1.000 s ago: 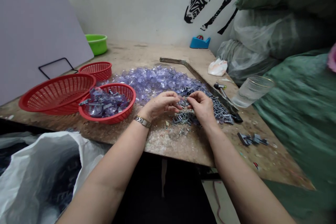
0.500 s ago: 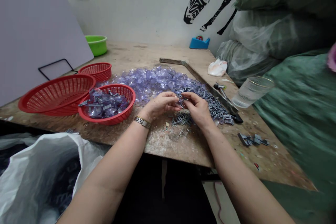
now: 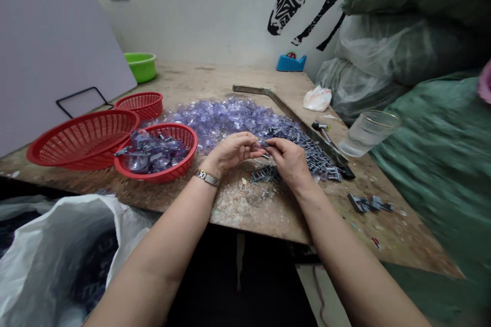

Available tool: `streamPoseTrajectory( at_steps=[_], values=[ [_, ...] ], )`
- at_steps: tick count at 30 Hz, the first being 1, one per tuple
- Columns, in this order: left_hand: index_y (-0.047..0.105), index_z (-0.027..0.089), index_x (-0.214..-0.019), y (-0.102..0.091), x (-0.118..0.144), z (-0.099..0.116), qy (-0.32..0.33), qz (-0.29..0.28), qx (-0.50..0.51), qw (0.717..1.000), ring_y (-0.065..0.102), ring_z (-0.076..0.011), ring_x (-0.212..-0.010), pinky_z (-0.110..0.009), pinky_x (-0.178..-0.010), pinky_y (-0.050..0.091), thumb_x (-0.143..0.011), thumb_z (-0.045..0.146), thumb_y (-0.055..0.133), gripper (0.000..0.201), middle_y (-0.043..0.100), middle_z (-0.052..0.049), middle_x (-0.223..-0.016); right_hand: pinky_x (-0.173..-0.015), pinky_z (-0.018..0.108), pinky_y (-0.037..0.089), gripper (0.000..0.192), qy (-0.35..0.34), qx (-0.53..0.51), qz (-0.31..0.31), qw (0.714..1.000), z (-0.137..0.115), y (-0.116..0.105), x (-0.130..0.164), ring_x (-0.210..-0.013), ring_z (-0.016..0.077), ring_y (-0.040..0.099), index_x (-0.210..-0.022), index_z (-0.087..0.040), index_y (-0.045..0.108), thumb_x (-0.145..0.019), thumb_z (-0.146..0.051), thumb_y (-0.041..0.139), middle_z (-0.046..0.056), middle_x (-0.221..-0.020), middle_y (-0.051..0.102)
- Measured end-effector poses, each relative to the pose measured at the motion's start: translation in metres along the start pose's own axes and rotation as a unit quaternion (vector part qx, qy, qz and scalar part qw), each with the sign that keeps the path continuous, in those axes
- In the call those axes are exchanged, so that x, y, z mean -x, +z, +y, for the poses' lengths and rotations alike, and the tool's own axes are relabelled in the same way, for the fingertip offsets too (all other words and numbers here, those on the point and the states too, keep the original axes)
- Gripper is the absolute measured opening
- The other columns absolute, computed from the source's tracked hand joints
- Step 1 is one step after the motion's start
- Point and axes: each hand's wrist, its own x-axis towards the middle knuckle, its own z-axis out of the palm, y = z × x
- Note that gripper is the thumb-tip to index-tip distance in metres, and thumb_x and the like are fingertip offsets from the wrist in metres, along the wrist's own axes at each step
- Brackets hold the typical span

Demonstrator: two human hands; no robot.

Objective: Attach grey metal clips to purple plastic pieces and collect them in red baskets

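Left hand (image 3: 233, 153) and right hand (image 3: 290, 161) pinching small piece (image 3: 262, 146), purplish pile (image 3: 230, 116) behind, bent bar (image 3: 292, 113) beyond

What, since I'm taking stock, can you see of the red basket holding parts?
The round red basket looks like plastic, with slotted sides and a rim. It stands open on the table, left of the left hand, which does not touch it. Clear purplish pieces and grey strips lie heaped inside. Whether the larger red basket beside it touches is unclear.
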Motion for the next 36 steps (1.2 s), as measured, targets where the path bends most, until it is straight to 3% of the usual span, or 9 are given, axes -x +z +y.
streamPoseTrajectory(
  at_steps=[6, 10, 15, 23, 29, 36],
  values=[
    [0.051, 0.012, -0.076, 0.001, -0.001, 0.0, 0.019, 0.019, -0.011, 1.0, 0.067, -0.0107, -0.065, -0.023, -0.065, 0.054, -0.08, 0.007, 0.057, 0.009, 0.068, -0.005, -0.081, -0.077, 0.035, 0.048, 0.012, 0.035, 0.016, 0.052, 0.998, 0.0, -0.003, -0.001, -0.08, 0.0213, 0.062, -0.079, -0.021, 0.07, -0.079, -0.023, 0.058, 0.007, -0.083, 0.069],
    [0.047, 0.014, -0.073, 0.001, -0.002, -0.002, 0.043, 0.049, -0.025, 0.998, 0.065, -0.009, -0.062, -0.022, -0.063, 0.053, -0.08, 0.009, 0.056, 0.013, 0.067, -0.004, -0.08, -0.075, 0.035, 0.047, 0.012, 0.082, -0.044, 0.078, 0.993, 0.0, -0.002, -0.003, -0.075, 0.0205, 0.061, -0.075, -0.02, 0.068, -0.075, -0.028, 0.058, 0.006, -0.078, 0.068],
    [0.047, 0.014, -0.072, 0.004, -0.002, -0.005, 0.059, 0.079, -0.084, 0.992, 0.063, -0.0079, -0.06, -0.021, -0.062, 0.052, -0.079, 0.015, 0.061, 0.016, 0.062, 0.0, -0.073, -0.063, 0.03, 0.045, 0.017, 0.154, -0.151, 0.05, 0.975, -0.004, 0.002, -0.004, -0.062, 0.0167, 0.058, -0.076, -0.019, 0.065, -0.071, -0.035, 0.06, 0.001, -0.065, 0.064],
    [0.048, 0.014, -0.072, 0.007, -0.002, -0.008, 0.068, 0.093, -0.128, 0.985, 0.061, -0.0072, -0.06, -0.021, -0.061, 0.052, -0.079, 0.018, 0.063, 0.017, 0.057, 0.002, -0.067, -0.06, 0.028, 0.044, 0.014, 0.16, -0.195, 0.037, 0.967, -0.01, 0.005, -0.002, -0.06, 0.016, 0.06, -0.071, -0.019, 0.061, -0.068, -0.032, 0.061, -0.002, -0.062, 0.061],
    [0.048, 0.012, -0.072, 0.006, -0.002, -0.006, 0.086, 0.053, -0.138, 0.985, 0.061, -0.0033, -0.062, -0.02, -0.062, 0.052, -0.078, 0.018, 0.063, 0.018, 0.063, -0.004, -0.098, -0.058, 0.027, 0.041, 0.014, 0.163, -0.192, 0.031, 0.967, -0.011, 0.003, -0.002, -0.056, 0.0146, 0.056, -0.065, -0.02, 0.057, -0.067, -0.033, 0.061, -0.002, -0.057, 0.059],
    [0.049, 0.013, -0.073, 0.005, -0.006, -0.01, 0.109, 0.061, -0.164, 0.979, 0.06, -0.0064, -0.06, -0.023, -0.067, 0.052, -0.079, 0.015, 0.062, 0.014, 0.056, 0.004, -0.064, -0.059, 0.028, 0.043, 0.014, 0.171, -0.205, 0.031, 0.963, -0.012, 0.001, -0.003, -0.058, 0.0156, 0.06, -0.065, -0.02, 0.057, -0.07, -0.033, 0.06, -0.003, -0.057, 0.059]
  ],
)
